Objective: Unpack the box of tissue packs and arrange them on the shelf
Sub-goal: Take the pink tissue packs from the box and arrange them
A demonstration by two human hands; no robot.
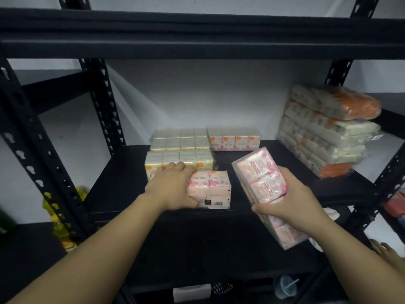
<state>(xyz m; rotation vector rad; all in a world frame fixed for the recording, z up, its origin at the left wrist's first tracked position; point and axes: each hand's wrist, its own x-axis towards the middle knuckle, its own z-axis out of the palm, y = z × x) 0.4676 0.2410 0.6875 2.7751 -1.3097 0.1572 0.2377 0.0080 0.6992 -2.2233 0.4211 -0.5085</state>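
Note:
On the black shelf board (122,181) lies a pink tissue pack (213,189) with a barcode on its front. My left hand (173,187) grips its left end, fingers curled over the top and thumb at the lower edge. My right hand (289,198) holds a long pink multi-pack (258,172) tilted above the shelf's front right part, fingers wrapped round its middle. Behind the left hand stand yellow-white packs (179,150) in rows. A pink-and-orange pack (234,139) stands at the back.
A tall stack of orange-and-white tissue packs (324,132) fills the shelf's right end. An upper shelf beam (197,34) hangs overhead, and perforated black uprights (103,106) frame the left side. A lidded plastic cup (286,289) sits below. Yellow items (59,218) are at lower left.

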